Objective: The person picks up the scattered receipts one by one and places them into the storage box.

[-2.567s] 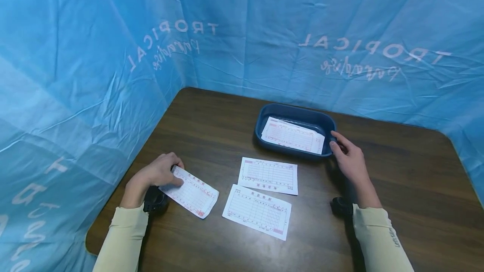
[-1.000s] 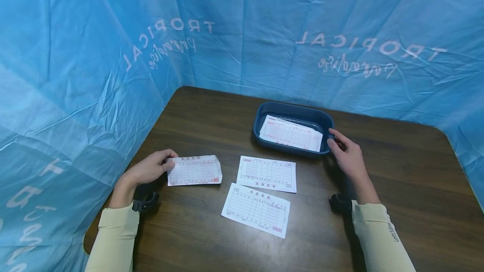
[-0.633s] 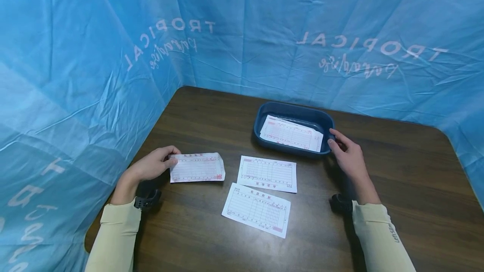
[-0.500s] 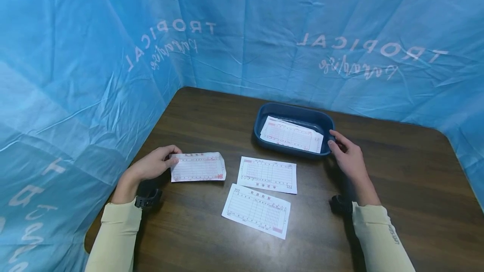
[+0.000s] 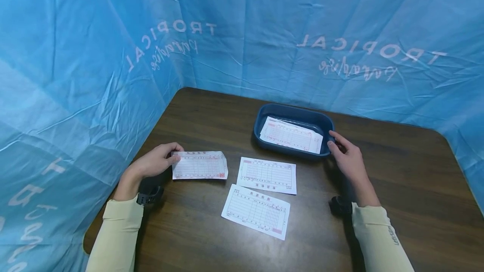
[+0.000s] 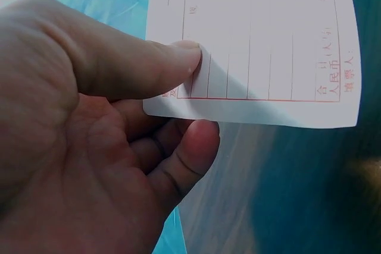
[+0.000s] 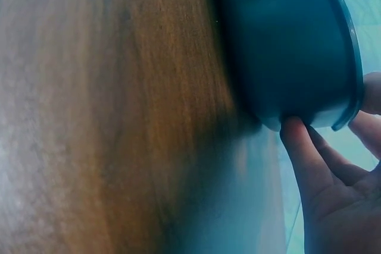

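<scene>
The leftmost slip (image 5: 200, 166) is white with a red-printed grid; the tray (image 5: 293, 115) is dark blue; the table (image 5: 321, 230) is brown with streaky wood grain; the curtain (image 5: 242, 20) is bright blue with white lettering; the sleeves (image 5: 117, 232) are pale yellow.

From my station I've both arms (image 5: 118, 231) reaching forward, in pale yellow sleeves (image 5: 378, 236). Here's my left hand (image 5: 156, 162), turned inward at the wrist (image 5: 126, 189), and I see the thumb (image 6: 158, 69) lying on top while other fingers (image 6: 199, 147) curl beneath, a clean pinch! Across to my right hand (image 5: 349, 158): it angles leftward, thumb and index finger out front, slightly parted, gripping.
</scene>
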Motion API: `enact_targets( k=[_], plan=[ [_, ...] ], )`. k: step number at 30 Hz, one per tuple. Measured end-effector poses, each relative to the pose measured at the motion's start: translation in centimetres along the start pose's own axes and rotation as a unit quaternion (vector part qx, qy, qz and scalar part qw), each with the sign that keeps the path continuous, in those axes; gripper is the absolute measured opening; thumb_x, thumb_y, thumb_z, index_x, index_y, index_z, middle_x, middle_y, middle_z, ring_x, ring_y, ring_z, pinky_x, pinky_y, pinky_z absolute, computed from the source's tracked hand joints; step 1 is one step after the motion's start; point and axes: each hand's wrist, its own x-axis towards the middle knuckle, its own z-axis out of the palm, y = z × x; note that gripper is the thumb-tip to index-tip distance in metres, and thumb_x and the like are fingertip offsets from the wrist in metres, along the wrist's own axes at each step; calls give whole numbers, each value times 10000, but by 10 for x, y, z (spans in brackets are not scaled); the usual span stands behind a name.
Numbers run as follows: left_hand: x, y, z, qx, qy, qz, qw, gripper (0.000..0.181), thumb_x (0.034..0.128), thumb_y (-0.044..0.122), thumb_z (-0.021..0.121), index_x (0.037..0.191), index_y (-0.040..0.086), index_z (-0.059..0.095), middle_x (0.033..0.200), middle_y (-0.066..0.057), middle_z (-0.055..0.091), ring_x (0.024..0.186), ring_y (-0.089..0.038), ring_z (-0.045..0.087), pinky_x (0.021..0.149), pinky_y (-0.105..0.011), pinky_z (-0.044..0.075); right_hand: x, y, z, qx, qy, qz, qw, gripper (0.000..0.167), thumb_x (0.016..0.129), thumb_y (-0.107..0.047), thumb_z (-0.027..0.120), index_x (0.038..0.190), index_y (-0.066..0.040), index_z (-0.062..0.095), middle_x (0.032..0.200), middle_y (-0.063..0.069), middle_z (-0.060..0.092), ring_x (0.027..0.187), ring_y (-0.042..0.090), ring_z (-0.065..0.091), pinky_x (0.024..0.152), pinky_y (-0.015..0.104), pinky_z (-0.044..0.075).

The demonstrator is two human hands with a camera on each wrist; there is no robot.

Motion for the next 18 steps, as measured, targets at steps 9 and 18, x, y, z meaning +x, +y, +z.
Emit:
enact_targets(
  k=[9, 18],
  plan=[
    [3, 1, 5, -15, 1, -96, 10000, 98, 979, 37, 519, 1061, 35, 573, 916, -70, 568, 827, -239, 512, 706, -371, 411, 1, 0, -1, -33, -51, -82, 9999, 576, 983, -508, 430, 1488, -236, 381, 1431, 188, 412, 1173, 365, 428, 925, 540, 397],
    [6, 5, 5, -21, 122, 16, 9999, 89, 981, 47, 520, 1054, 31, 568, 919, -73, 561, 828, -239, 501, 703, -367, 403, 1, 2, -1, -54, -51, -73, 9999, 574, 984, -504, 431, 1486, -229, 384, 1413, 187, 428, 1150, 354, 448, 905, 502, 417]
  ],
)
